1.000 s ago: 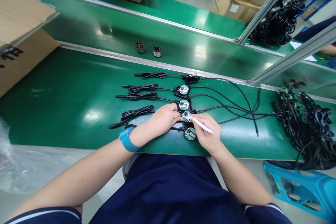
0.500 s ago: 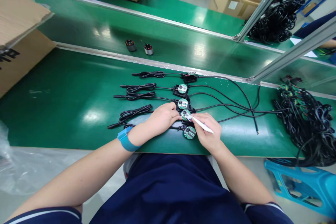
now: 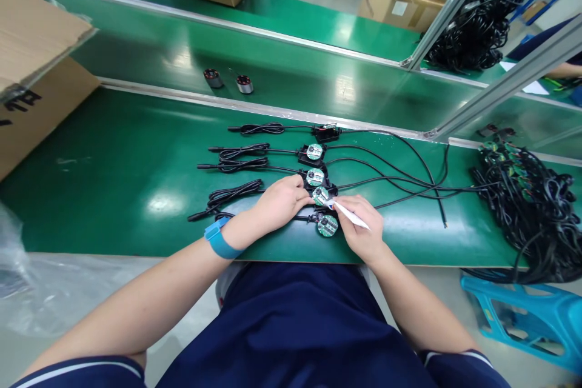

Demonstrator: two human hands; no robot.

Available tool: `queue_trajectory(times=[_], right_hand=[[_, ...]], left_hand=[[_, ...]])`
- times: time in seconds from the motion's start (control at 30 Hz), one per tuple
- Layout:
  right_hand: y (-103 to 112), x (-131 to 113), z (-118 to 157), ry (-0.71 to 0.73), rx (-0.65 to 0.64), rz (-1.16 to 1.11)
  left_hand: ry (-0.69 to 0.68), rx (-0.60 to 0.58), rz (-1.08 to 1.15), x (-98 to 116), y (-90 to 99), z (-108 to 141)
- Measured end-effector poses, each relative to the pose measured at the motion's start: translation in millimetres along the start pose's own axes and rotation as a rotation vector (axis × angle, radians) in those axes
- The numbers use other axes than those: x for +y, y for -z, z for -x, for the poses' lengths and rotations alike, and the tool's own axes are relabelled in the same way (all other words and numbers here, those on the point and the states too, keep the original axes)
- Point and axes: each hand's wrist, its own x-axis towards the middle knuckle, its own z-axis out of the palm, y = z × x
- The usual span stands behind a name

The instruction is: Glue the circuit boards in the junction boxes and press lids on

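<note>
My right hand (image 3: 362,224) is closed round a white pen-like tool (image 3: 352,216), its tip at a round green circuit board (image 3: 321,196). At the left edge of that board, the fingers of my left hand (image 3: 282,201) are pinched together, holding it. Below lies another round board (image 3: 327,226); above are a third board (image 3: 315,177) and a fourth (image 3: 314,151), by black housings. An open black housing (image 3: 326,133) sits at the top of the row. Black cables (image 3: 243,194) run out to both sides.
A large heap of black cables (image 3: 536,212) lies at the right, above a blue stool (image 3: 522,315). Two motor-like cylinders (image 3: 244,85) are behind the metal rail. Cardboard boxes (image 3: 40,115) stand at the left and back. A person's arm (image 3: 568,71) shows at the far right.
The view has shifted slightly. The tool's tip has moved a little toward the board's right edge; both hands otherwise keep nearly the same pose.
</note>
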Motion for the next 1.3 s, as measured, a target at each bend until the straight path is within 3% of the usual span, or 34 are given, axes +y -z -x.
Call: queue_trajectory(times=[0.23,0.43,0.6,0.97,1.3], right_hand=[[23.1,-29.2,1.7,-0.077,0.121,0.041],[37.5,-49.6,-3.4,-0.048,-0.136,0.110],[31.7,-47.0,-10.3,0.024,-0.318,0.149],[25.5,-45.2,-18.6,0.080,-0.425,0.178],[40.2,-52.5,-11.9,0.074,-0.447,0.234]], left_hand=[[0.002,-0.015,-0.084,8.1,3.9,2.4],[-0.025,0.125,-0.177,32.0,4.3,30.1],[-0.117,0.123,-0.136,41.7,-9.7,49.7],[-0.107,0.171,-0.260,37.3,-22.3,50.4],[-0.118,0.188,-0.193,33.4,-26.1,50.2]])
